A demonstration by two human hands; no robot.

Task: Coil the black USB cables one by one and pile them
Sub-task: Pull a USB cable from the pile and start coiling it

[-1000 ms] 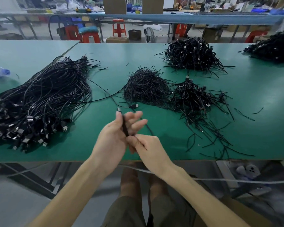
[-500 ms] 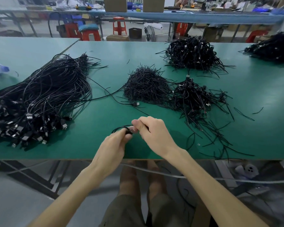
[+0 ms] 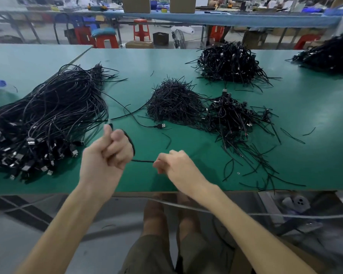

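My left hand (image 3: 107,153) is curled round a black USB cable (image 3: 143,161), with a loop of it showing round the knuckles. My right hand (image 3: 174,165) pinches the same cable a short way to the right, and a taut stretch runs between the two hands above the green table (image 3: 186,180). The cable's far end with its USB plug (image 3: 161,126) lies on the table ahead. A big heap of loose cables (image 3: 48,119) lies at the left. A pile of coiled cables (image 3: 232,117) sits at centre right.
A mound of short black ties (image 3: 174,103) lies beside the coiled pile. More coiled piles sit at the back (image 3: 230,62) and far right (image 3: 329,54). Stray ties (image 3: 255,165) litter the table's right front. Stools and benches stand beyond.
My hands have drawn apart: the left rose and moved left with a loop round it, the right pulled back to the right, stretching the cable between them.
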